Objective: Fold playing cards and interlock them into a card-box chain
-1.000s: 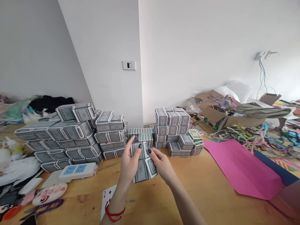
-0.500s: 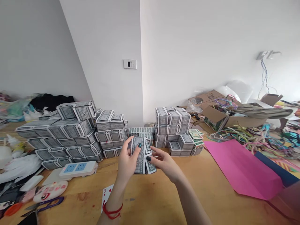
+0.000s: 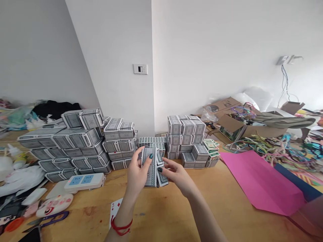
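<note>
My left hand (image 3: 137, 171) is closed around a block made of playing cards (image 3: 151, 173), its thumb across the patterned face. At the block's right side, my right hand (image 3: 176, 174) pinches a playing card (image 3: 163, 176) with a green-grey back, tilted against the block. The far fingers of both hands are partly hidden behind the cards. On the table under my left forearm lies a three of diamonds (image 3: 115, 206), partly covered by the arm.
Stacks of card blocks stand at the left (image 3: 75, 144) and right (image 3: 186, 134). Green-backed cards (image 3: 152, 140) stand between them. A power strip (image 3: 85, 181) and purple-handled snips (image 3: 55, 218) lie left. Pink paper (image 3: 262, 181), yarn (image 3: 267, 148) and a cardboard box (image 3: 267, 131) are right.
Almost nothing differs. Both hands keep their hold on the block and the card, and the view has shifted very slightly.
</note>
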### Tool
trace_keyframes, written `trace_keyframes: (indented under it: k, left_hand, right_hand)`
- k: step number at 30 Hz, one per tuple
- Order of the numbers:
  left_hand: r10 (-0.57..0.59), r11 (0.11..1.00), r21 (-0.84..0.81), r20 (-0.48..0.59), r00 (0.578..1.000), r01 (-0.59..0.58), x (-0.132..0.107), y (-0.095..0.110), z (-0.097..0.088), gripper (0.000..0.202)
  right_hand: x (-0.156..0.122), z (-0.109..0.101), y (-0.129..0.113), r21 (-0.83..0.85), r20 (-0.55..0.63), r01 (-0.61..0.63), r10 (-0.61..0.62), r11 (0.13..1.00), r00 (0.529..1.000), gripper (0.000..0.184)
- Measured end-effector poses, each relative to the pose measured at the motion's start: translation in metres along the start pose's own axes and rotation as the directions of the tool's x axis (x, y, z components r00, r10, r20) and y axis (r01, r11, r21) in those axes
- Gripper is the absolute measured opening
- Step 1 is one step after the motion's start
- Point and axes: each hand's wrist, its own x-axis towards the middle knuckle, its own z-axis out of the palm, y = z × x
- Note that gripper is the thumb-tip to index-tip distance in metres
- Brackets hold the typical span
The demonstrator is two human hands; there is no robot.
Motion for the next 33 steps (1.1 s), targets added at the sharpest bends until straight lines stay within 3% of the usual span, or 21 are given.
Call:
trace_keyframes:
  k: [6, 12, 22, 27, 33]
  left_hand:
    - [0.049, 0.998, 0.039, -0.048, 0.998, -0.047, 0.001, -0.006, 0.003, 0.051]
    - [0.031, 0.999, 0.032, -0.089, 0.996, -0.028, 0.001, -0.007, 0.003, 0.049]
    - [0.001, 1.0, 0.015, -0.046, 0.999, -0.001, 0.0, -0.011, 0.005, 0.052]
    - [-0.036, 0.999, -0.007, -0.045, 0.998, 0.036, -0.001, -0.009, 0.006, 0.051]
    - [-0.056, 0.997, -0.056, -0.054, 0.997, 0.053, -0.003, -0.005, 0.008, 0.052]
  right_hand:
    - [0.003, 0.004, 0.004, -0.032, -0.03, 0.048, -0.049, 0.998, 0.998, 0.064]
    - [0.003, 0.011, 0.007, -0.231, -0.134, 0.105, -0.139, 0.967, 0.981, 0.056]
    - [-0.001, 0.022, 0.004, -0.486, -0.226, 0.152, -0.292, 0.86, 0.929, 0.05]
    - [0.0, 0.02, 0.008, -0.488, -0.209, 0.189, -0.325, 0.852, 0.923, 0.049]
    - [0.007, 0.021, 0.017, -0.332, -0.206, 0.217, -0.295, 0.918, 0.933, 0.051]
